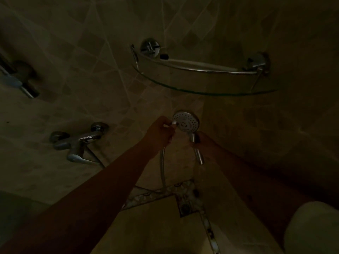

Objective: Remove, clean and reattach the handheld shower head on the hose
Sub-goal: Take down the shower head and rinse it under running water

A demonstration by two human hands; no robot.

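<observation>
The chrome shower head point(187, 121) is upright in the dim corner, its round white spray face turned toward me. My right hand point(204, 141) grips its handle from behind; the handle's lower end point(200, 159) hangs free with no hose on it. My left hand point(160, 130) pinches a small white object point(174, 123) against the left edge of the spray face. The metal hose point(162, 169) hangs down from under my left hand to the floor; whether that hand also holds it is hidden.
A chrome mixer tap point(80, 142) sticks out of the tiled wall at left. A glass corner shelf point(201, 92) with a chrome rail hangs above the hands. A floor drain point(185, 208) lies below, a white rounded fixture point(311, 230) at lower right.
</observation>
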